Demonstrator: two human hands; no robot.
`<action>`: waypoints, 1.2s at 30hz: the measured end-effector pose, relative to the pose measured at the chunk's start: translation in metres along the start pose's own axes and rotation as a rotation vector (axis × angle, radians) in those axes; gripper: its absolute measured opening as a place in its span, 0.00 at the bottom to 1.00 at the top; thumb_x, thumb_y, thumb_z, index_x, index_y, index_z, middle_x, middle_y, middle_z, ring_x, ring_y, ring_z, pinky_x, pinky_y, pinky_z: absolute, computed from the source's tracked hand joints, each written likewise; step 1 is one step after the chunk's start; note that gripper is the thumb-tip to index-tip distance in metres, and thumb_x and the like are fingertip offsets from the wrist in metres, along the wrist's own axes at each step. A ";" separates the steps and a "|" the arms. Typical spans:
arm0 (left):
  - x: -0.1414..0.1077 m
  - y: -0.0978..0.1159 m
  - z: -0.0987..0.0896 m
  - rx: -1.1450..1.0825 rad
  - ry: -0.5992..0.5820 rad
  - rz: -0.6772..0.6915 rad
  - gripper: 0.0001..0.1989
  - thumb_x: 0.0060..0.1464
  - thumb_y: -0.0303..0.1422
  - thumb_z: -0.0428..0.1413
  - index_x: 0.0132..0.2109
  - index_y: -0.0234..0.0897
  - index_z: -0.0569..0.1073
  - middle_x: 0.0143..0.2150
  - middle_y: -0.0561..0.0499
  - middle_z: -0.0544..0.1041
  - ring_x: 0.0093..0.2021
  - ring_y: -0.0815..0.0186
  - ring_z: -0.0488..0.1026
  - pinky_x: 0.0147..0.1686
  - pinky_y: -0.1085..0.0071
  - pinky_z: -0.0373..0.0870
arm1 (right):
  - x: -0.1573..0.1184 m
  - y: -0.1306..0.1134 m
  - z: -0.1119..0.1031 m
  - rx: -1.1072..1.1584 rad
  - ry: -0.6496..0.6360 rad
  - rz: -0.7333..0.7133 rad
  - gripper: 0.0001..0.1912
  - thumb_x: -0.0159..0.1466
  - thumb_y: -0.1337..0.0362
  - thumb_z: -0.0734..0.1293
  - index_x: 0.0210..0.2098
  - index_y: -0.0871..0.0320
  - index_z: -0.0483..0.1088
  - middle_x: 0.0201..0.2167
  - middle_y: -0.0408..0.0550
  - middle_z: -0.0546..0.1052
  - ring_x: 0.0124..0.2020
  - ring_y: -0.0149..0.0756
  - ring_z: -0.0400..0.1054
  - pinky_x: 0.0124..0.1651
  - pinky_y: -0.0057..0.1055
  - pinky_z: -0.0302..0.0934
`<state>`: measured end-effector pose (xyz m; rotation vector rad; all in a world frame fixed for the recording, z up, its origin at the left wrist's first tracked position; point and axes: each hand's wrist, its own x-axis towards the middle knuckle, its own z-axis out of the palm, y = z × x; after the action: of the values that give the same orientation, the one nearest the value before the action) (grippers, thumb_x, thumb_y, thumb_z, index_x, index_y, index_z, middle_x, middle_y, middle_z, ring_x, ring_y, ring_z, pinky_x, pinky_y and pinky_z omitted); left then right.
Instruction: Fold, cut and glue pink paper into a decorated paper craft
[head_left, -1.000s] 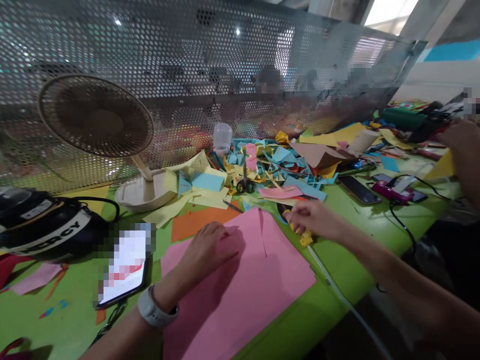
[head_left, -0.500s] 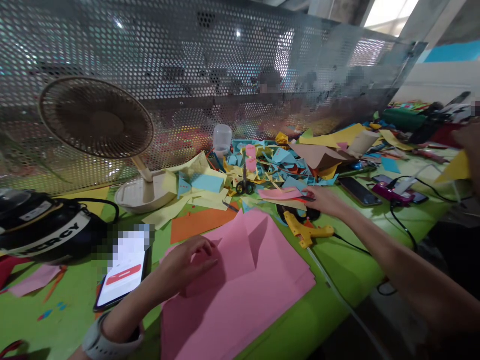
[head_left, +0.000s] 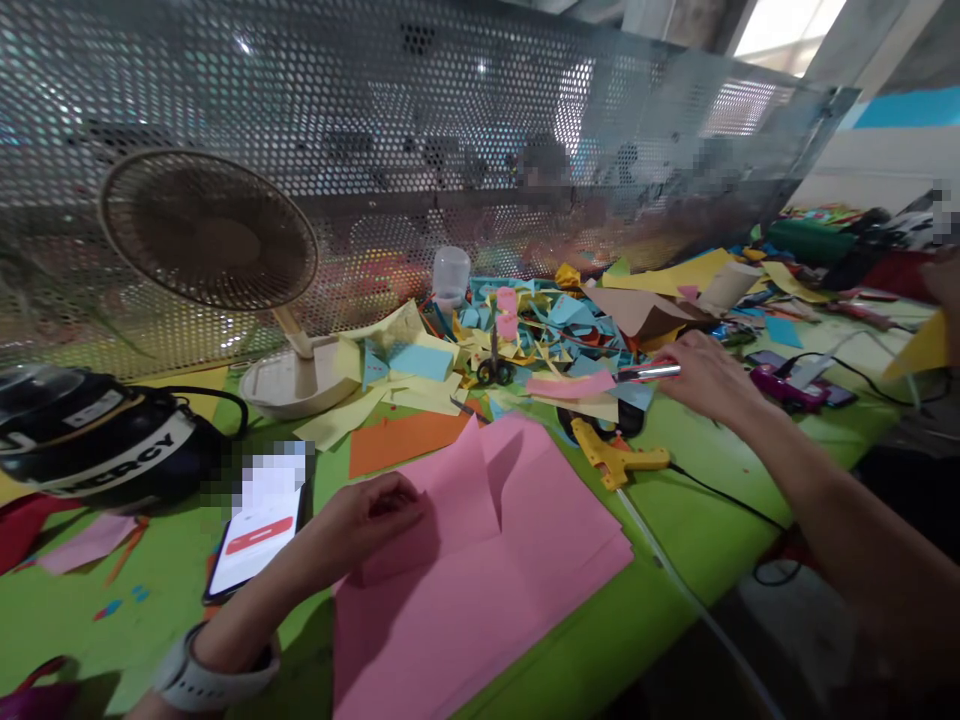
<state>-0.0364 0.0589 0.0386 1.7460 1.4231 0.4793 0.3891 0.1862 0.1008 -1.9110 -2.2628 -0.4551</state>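
Pink paper lay on the desk beneath the left hand, its fingers curled, any grip impossible to tell, while the right hand held a slim silver tool, seemingly at pick-up, where moving it paperward would call for clearing the glue gun.

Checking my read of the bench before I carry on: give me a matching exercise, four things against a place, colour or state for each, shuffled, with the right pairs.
Things:
1. left hand
2. right hand
3. glue gun
4. fan

Place, colour or state:
A. in front of the perforated metal screen
B. holding a slim shiny tool
C. yellow
D. over the pink paper

Right pairs: 1-D, 2-B, 3-C, 4-A.
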 end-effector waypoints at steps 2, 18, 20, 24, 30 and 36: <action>0.001 -0.004 -0.001 -0.009 -0.015 0.003 0.14 0.53 0.45 0.53 0.38 0.39 0.73 0.34 0.51 0.77 0.35 0.63 0.72 0.35 0.71 0.67 | -0.008 0.005 -0.011 -0.001 0.020 0.091 0.12 0.53 0.66 0.65 0.37 0.59 0.71 0.37 0.55 0.69 0.43 0.49 0.64 0.44 0.39 0.59; -0.006 -0.007 0.002 0.298 0.222 0.123 0.15 0.58 0.41 0.49 0.46 0.38 0.74 0.46 0.44 0.78 0.47 0.57 0.74 0.47 0.61 0.69 | -0.093 -0.122 0.010 0.698 -0.227 -0.193 0.19 0.62 0.52 0.62 0.48 0.53 0.71 0.42 0.52 0.74 0.45 0.47 0.69 0.46 0.40 0.64; -0.013 -0.008 0.010 0.502 0.301 0.206 0.19 0.62 0.41 0.46 0.54 0.37 0.71 0.55 0.41 0.72 0.56 0.53 0.68 0.54 0.55 0.64 | -0.095 -0.128 0.013 0.621 -0.206 -0.228 0.20 0.64 0.53 0.61 0.51 0.53 0.70 0.40 0.52 0.73 0.44 0.46 0.69 0.46 0.41 0.64; -0.032 -0.014 0.032 0.744 0.249 0.332 0.31 0.63 0.47 0.43 0.67 0.38 0.51 0.68 0.40 0.53 0.68 0.50 0.48 0.62 0.49 0.49 | -0.100 -0.127 0.021 0.494 -0.160 -0.244 0.19 0.65 0.55 0.60 0.53 0.54 0.70 0.39 0.53 0.71 0.43 0.47 0.68 0.46 0.43 0.64; -0.042 -0.020 0.048 0.801 0.145 0.394 0.39 0.58 0.55 0.44 0.69 0.41 0.45 0.70 0.45 0.51 0.68 0.52 0.46 0.65 0.53 0.42 | -0.118 -0.124 0.024 0.473 -0.133 -0.306 0.17 0.66 0.57 0.60 0.51 0.50 0.71 0.40 0.52 0.72 0.43 0.45 0.68 0.46 0.43 0.64; -0.040 -0.016 0.044 0.761 0.093 0.370 0.38 0.58 0.55 0.44 0.68 0.40 0.48 0.69 0.44 0.51 0.68 0.50 0.47 0.64 0.49 0.44 | -0.120 -0.118 0.017 0.478 -0.130 -0.289 0.18 0.66 0.56 0.59 0.51 0.53 0.72 0.39 0.54 0.72 0.42 0.46 0.68 0.44 0.44 0.65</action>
<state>-0.0262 0.0060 0.0075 2.6515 1.4523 0.2098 0.2966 0.0624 0.0320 -1.4231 -2.4527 0.1805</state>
